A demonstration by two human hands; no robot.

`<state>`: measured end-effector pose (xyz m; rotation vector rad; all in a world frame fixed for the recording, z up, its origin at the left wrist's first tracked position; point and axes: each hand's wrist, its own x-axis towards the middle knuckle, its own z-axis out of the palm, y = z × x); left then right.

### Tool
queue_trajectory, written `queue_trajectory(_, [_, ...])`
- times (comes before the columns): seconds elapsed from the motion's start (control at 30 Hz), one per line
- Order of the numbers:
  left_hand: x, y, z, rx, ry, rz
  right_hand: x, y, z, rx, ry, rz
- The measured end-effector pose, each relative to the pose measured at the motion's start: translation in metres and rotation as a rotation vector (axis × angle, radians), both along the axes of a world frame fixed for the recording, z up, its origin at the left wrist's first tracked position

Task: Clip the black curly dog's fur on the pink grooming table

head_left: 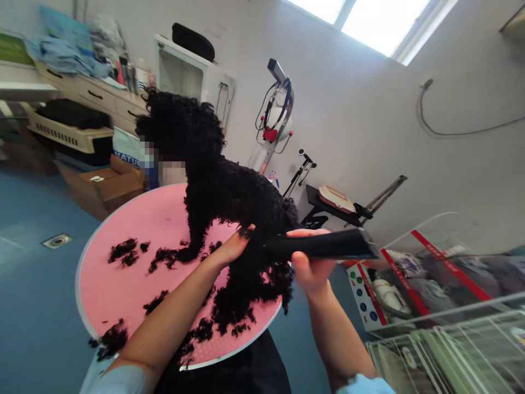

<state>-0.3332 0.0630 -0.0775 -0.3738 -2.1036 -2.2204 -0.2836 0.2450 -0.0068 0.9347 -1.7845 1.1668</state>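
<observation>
clippers [328,244] gripped in r hand [314,268], at thigh of black dog [246,189]; l hand [235,246] laid on dog's flank, finger spread can't be told; fur [123,249] strewn abt dog on pink tbl [135,219].

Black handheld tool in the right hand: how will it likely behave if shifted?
The tool is probably stiff: its long body shows no sag. Its smooth-looking surface may be somewhat slippery. With its rear jutting past the right hand, it could tip if that grip loosened.

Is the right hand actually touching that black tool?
Touching: the head view shows the right hand gripping the black tool, digits visible above and below it.
</observation>
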Motion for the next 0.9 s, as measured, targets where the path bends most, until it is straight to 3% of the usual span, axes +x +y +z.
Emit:
queue_trajectory(0.1, [0.000,-0.001,0.000,0.067,-0.027,-0.076,0.008,-0.004,-0.028,0.228,-0.032,0.022])
queue_trajectory(0.2, [-0.001,-0.001,-0.003,0.143,-0.050,-0.133,0.022,0.002,-0.047,0.222,0.018,0.097])
queue_trajectory(0.27, [-0.003,0.000,-0.006,0.164,-0.070,-0.099,0.027,0.008,-0.039,0.086,0.055,0.115])
queue_trajectory(0.37, [-0.007,0.001,-0.010,0.164,-0.086,-0.002,0.021,0.008,-0.011,-0.123,0.127,0.121])
queue_trajectory(0.47, [-0.006,-0.001,-0.008,0.181,-0.065,-0.057,0.011,-0.003,-0.004,0.003,0.059,0.054])
queue_trajectory(0.57, [-0.004,-0.004,-0.005,0.205,-0.040,-0.128,0.014,-0.014,-0.029,0.177,-0.053,0.031])
queue_trajectory(0.63, [-0.003,-0.007,-0.004,0.215,-0.057,-0.147,0.023,-0.016,-0.048,0.223,-0.057,0.066])
queue_trajectory(0.7, [-0.003,-0.008,-0.005,0.219,-0.080,-0.164,0.034,-0.014,-0.055,0.240,-0.051,0.089])
queue_trajectory(0.9, [-0.002,-0.008,-0.008,0.222,-0.176,-0.235,0.034,-0.014,-0.020,-0.007,0.024,-0.001])
